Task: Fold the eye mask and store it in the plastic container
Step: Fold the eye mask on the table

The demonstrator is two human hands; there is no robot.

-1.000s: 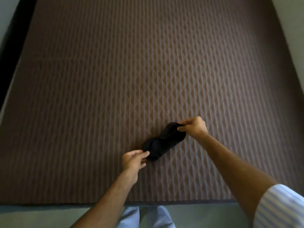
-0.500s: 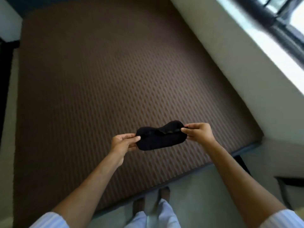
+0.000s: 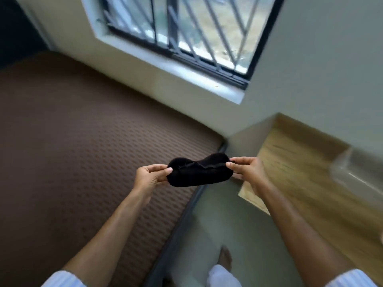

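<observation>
The black eye mask point(image 3: 198, 174) hangs in the air, stretched flat between both hands over the edge of the brown mattress point(image 3: 72, 152). My left hand point(image 3: 150, 176) pinches its left end and my right hand point(image 3: 247, 168) pinches its right end. A strap runs along the top of the mask. A clear plastic container point(image 3: 356, 175), blurred, stands on the wooden table point(image 3: 300, 183) at the right, beyond my right hand.
A barred window point(image 3: 186, 32) with a white sill sits in the wall ahead. The grey floor point(image 3: 217, 224) runs between the mattress and the table. A bare foot point(image 3: 224, 255) shows at the bottom.
The mask was lifted off the mattress and is now held up level between both hands. The view has swung right, bringing in the window, the wooden table and the container.
</observation>
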